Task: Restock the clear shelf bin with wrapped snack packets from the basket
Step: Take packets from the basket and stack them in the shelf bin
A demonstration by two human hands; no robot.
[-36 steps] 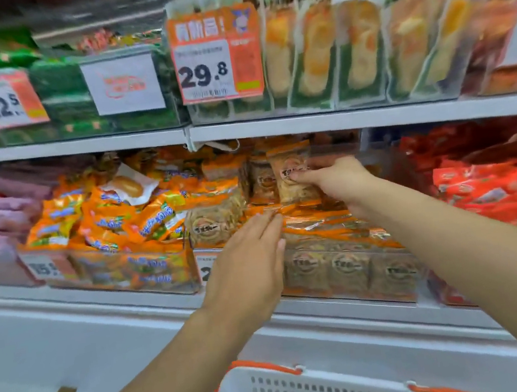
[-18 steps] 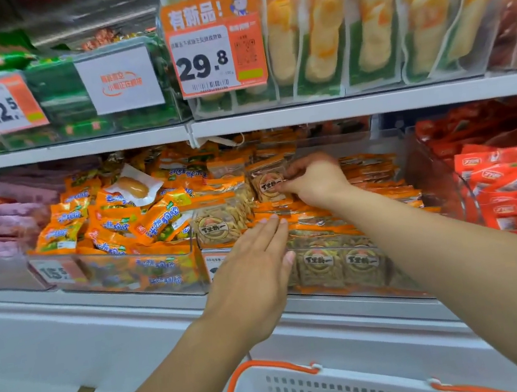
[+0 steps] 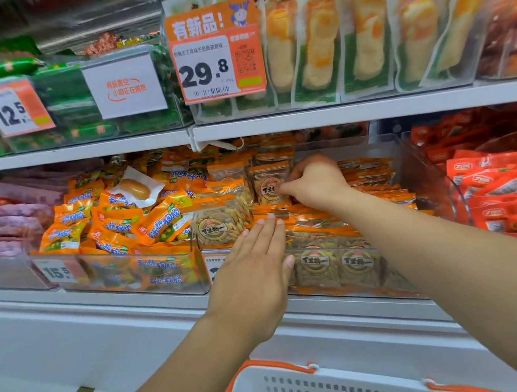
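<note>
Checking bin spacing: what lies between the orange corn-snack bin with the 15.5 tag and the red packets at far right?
The clear shelf bin of brown-and-orange snack packets, with both hands in it, in the head view.

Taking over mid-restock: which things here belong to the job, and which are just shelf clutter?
In the job:
- right hand pinching an upright snack packet
- left hand, flat at the clear shelf bin front
- white basket below

Not in the job:
- orange packets bin
- red packets
- 29.8 price tag
- green packs
</note>
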